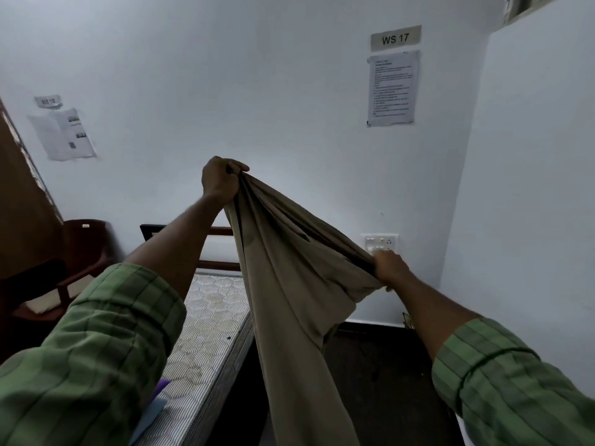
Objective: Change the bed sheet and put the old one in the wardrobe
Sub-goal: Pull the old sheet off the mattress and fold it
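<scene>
Left hand (221, 181), mid-frame, fists curled fingers around the tan bed sheet (289, 268); right hand (391, 268), lower right, grips its bunched edge.

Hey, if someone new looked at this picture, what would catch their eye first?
First, the long khaki-beige bed sheet held up mid-frame, bunched in the raised left hand and the lower right hand, its tail hanging toward the dark floor. Next, the bare quilted white mattress at lower left. On the pale wall at upper right hangs a grey "WS 17" sign above a printed sheet of paper.
</scene>
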`<state>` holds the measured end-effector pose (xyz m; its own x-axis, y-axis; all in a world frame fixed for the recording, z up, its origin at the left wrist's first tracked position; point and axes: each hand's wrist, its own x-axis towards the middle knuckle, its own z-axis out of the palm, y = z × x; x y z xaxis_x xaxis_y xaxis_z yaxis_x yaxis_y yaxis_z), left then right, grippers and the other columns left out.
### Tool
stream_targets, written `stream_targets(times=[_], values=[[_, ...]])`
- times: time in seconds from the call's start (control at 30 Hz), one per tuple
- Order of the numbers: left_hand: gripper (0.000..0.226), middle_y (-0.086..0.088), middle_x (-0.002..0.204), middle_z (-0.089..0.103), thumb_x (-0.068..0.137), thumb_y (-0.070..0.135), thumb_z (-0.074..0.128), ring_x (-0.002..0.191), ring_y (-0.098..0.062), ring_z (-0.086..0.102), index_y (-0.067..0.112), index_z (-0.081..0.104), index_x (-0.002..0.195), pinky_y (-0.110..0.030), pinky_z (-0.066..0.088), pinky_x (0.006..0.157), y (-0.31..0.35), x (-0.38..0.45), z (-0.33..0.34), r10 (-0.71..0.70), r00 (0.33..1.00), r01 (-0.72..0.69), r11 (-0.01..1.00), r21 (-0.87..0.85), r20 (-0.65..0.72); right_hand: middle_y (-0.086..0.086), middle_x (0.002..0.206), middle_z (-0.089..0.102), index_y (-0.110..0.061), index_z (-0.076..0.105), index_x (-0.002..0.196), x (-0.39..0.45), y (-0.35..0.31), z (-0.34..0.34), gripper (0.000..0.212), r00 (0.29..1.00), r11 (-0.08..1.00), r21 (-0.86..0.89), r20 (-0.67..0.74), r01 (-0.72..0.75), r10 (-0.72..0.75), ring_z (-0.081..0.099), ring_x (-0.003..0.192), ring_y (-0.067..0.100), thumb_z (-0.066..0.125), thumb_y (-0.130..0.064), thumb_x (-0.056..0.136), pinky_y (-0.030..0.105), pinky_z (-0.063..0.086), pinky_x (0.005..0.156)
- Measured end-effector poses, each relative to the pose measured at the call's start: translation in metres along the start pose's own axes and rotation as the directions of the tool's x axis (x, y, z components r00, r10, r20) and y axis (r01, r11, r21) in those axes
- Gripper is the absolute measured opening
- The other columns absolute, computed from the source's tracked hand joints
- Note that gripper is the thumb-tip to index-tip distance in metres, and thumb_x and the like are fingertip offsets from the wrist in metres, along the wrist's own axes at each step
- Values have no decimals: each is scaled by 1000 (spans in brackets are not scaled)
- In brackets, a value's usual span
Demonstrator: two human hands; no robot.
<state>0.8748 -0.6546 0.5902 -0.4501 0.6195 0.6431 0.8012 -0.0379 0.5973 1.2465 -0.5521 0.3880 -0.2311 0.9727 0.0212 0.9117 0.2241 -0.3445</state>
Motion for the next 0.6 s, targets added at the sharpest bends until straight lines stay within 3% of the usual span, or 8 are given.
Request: stream_targets(times=[0.07, 0.13, 0.2, 0.3, 0.33, 0.4, 0.5, 0.6], values=[[49, 0, 104, 66, 82, -5, 42, 104, -19, 63, 21, 83, 90, -30, 49, 93, -1, -3, 2, 36, 999, -36, 999, 27, 27, 19, 104, 70, 2, 60, 102, -6, -1, 4, 14, 957, 946, 163, 124, -281, 263, 73, 85, 37, 58, -10, 95, 46, 64, 68], [48, -3, 106, 66, 83, -4, 42, 102, -19, 63, 21, 83, 90, -30, 49, 92, -5, -7, 3, 31, 999, -33, 999, 43, 32, 25, 106, 70, 8, 60, 111, -9, -9, -1, 18, 854, 636, 571, 381, -519, 355, 72, 80, 37, 54, -6, 101, 49, 64, 64], [48, -2, 107, 65, 85, -4, 41, 103, -20, 62, 21, 82, 90, -27, 46, 88, -13, -10, -1, 5, 1000, -5, 998, 58, 7, 20, 109, 65, 1, 59, 111, 3, -11, -11, 12, 823, 246, 805, 442, -539, 355, 65, 82, 32, 53, -7, 104, 41, 62, 59], [51, -2, 111, 64, 84, -7, 40, 106, -21, 62, 19, 82, 91, -24, 42, 84, -21, -7, -8, -74, 995, 78, 995, 66, -64, 12, 119, 68, -7, 66, 118, 48, 9, -24, 25, 820, -33, 885, 445, -465, 360, 68, 100, 29, 68, -16, 95, 39, 60, 60], [52, -3, 114, 64, 83, -8, 39, 107, -22, 62, 19, 82, 91, -23, 42, 84, -25, -8, -11, -97, 992, 103, 992, 74, -85, 11, 118, 71, -9, 68, 118, 58, 12, -27, 25, 824, -47, 885, 449, -462, 347, 70, 100, 29, 68, -17, 94, 39, 61, 58], [52, -5, 117, 66, 82, -9, 39, 109, -24, 63, 20, 82, 91, -23, 42, 84, -36, -9, -16, -123, 986, 132, 988, 79, -109, 14, 94, 71, -5, 67, 101, 43, 7, -46, 12, 857, 110, 890, 384, -443, 345, 69, 78, 26, 55, -8, 99, 29, 56, 49], [52, -6, 116, 65, 84, -8, 39, 108, -23, 61, 19, 82, 93, -25, 40, 82, -49, -11, -19, -122, 988, 131, 987, 97, -94, 14, 65, 55, -1, 56, 78, 16, -3, -80, 25, 902, 404, 845, 186, -350, 390, 49, 48, 18, 43, 3, 100, 17, 36, 37], [54, -8, 112, 61, 82, -10, 38, 102, -25, 59, 21, 81, 94, -28, 40, 79, -51, -13, -16, -107, 991, 118, 984, 136, -85, 19, 81, 65, 2, 62, 95, 29, -2, -102, 22, 932, 283, 926, 151, -250, 329, 61, 57, 25, 42, 2, 103, 27, 53, 40]])
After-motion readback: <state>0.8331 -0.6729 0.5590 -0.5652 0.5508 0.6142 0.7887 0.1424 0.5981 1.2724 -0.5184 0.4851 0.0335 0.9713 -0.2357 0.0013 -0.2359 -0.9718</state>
